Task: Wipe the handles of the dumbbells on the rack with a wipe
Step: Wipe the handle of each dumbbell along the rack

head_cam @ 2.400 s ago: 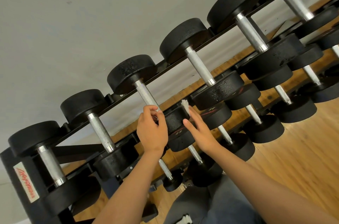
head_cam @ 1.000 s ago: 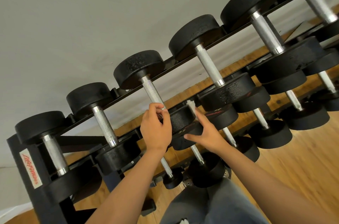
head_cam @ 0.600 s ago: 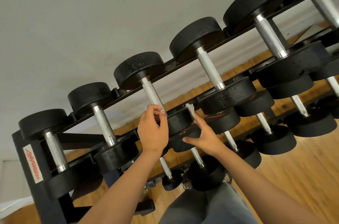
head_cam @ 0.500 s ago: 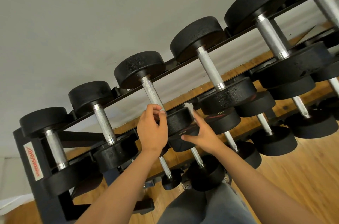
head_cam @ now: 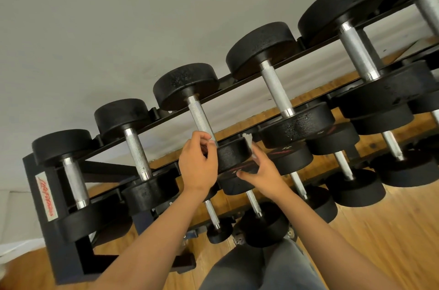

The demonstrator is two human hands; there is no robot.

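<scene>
Head view: our left hand [head_cam: 198,166] curls round the rigid knurled steel handle [head_cam: 200,118]; our right hand [head_cam: 264,172], at three o'clock, pinches the limp white wipe [head_cam: 249,142].

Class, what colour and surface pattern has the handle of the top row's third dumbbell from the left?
Silver handle, finely knurled; best in the head view.

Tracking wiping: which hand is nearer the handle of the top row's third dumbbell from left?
Left. The left hand grips the handle low down; the right hand holds the wipe beside the front head.
</scene>
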